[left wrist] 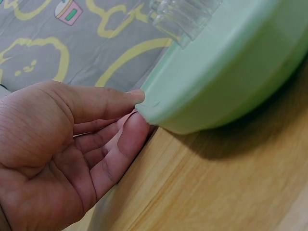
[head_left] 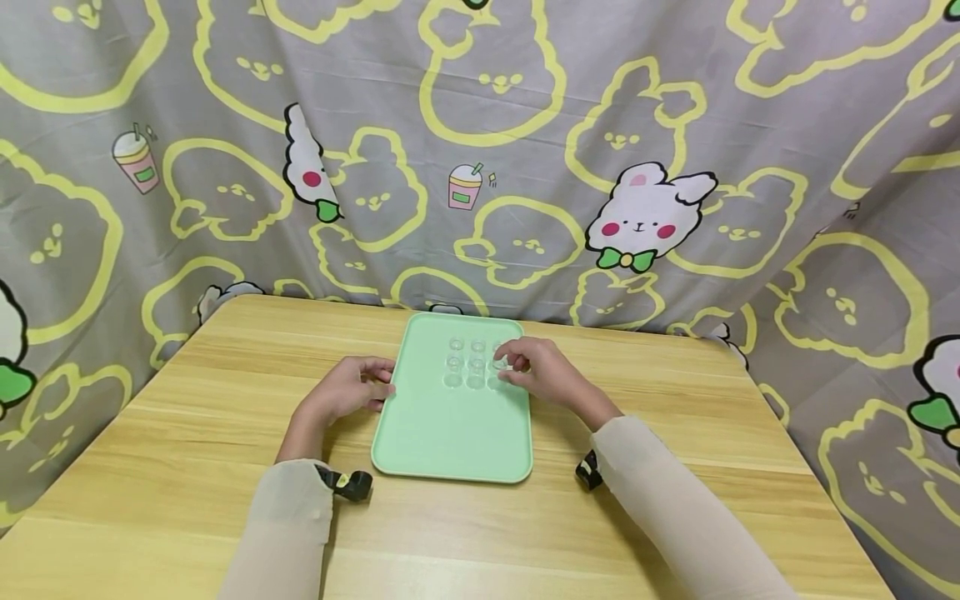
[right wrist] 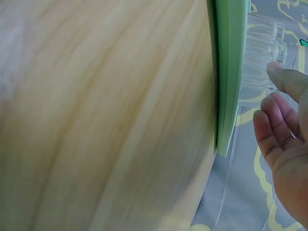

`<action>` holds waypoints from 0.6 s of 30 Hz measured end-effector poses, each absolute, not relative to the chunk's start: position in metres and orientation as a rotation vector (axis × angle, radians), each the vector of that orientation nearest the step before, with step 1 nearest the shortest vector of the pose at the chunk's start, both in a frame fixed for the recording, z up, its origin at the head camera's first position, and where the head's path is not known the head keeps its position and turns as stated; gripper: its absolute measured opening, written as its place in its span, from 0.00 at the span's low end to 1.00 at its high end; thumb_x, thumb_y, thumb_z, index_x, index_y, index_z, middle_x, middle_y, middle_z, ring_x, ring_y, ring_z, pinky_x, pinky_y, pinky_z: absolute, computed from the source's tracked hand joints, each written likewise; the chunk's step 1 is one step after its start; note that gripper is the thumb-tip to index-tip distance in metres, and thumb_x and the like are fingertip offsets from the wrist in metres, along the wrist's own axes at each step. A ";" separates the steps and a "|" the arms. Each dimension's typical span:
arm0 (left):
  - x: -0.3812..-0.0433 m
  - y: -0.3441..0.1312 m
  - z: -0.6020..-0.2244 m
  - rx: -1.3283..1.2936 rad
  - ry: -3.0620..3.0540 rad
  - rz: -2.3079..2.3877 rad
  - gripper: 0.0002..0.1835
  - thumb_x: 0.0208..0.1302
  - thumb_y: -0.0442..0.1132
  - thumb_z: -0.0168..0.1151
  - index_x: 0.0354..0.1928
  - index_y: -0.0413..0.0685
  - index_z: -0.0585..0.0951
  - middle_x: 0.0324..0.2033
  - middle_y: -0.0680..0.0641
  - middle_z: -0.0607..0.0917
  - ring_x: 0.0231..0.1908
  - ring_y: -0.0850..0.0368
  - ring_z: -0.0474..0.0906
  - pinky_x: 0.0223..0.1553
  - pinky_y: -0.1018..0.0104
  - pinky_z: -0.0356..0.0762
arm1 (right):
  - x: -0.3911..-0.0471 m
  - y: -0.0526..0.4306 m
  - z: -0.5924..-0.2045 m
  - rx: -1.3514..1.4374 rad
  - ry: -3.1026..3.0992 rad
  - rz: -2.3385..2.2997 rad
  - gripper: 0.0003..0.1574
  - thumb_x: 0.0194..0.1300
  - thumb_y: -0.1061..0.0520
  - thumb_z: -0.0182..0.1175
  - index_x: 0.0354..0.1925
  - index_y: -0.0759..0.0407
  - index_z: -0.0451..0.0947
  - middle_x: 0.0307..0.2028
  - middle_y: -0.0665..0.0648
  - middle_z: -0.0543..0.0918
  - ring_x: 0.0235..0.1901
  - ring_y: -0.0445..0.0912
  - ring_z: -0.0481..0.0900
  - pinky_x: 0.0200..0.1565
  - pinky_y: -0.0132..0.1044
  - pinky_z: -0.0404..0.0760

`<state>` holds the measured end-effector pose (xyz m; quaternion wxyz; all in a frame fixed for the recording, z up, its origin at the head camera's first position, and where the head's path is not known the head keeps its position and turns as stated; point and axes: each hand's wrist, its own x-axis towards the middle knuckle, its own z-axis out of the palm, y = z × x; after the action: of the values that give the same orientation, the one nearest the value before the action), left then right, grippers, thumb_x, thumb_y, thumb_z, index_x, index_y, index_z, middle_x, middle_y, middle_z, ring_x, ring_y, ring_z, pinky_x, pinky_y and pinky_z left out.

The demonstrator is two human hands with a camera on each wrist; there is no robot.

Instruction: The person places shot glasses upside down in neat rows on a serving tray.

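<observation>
A pale green tray (head_left: 453, 437) lies on the table, its long sides running away from me. My left hand (head_left: 347, 388) pinches its left rim, thumb on top and fingers beneath, as the left wrist view shows. Several small clear glass vials (head_left: 477, 364) stand upright in rows on the tray's far right half. Over the right-hand column, my right hand (head_left: 546, 372) pinches the top of one vial (right wrist: 255, 85) between thumb and fingers. That vial appears to stand among the others; the hand partly hides this column.
The wooden table (head_left: 645, 517) extends around the tray on all sides. A patterned grey curtain (head_left: 375, 167) hangs right behind the table's far edge and along the right. Black camera mounts (head_left: 354, 485) sit at both sleeve cuffs.
</observation>
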<state>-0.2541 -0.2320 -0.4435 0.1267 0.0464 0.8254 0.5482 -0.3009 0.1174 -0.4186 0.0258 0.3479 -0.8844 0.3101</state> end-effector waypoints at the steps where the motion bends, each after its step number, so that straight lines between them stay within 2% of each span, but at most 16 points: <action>1: -0.254 -0.232 -0.444 0.137 2.401 1.597 0.26 0.71 0.31 0.63 0.68 0.31 0.72 0.51 0.37 0.77 0.41 0.51 0.80 0.42 0.61 0.87 | -0.301 0.117 -0.418 1.073 -2.735 0.964 0.13 0.64 0.61 0.73 0.48 0.60 0.86 0.34 0.51 0.81 0.34 0.43 0.79 0.40 0.36 0.84; 18: -0.254 -0.232 -0.445 0.135 2.406 1.595 0.26 0.71 0.31 0.63 0.68 0.31 0.72 0.50 0.38 0.77 0.41 0.51 0.80 0.42 0.61 0.87 | -0.300 0.118 -0.417 1.089 -2.742 0.957 0.14 0.64 0.61 0.73 0.48 0.59 0.86 0.34 0.51 0.82 0.34 0.43 0.79 0.40 0.36 0.84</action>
<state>-0.2542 -0.2321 -0.4447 0.1255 0.0465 0.8259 0.5477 -0.2999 0.1185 -0.4175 0.0198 0.3509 -0.8839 0.3085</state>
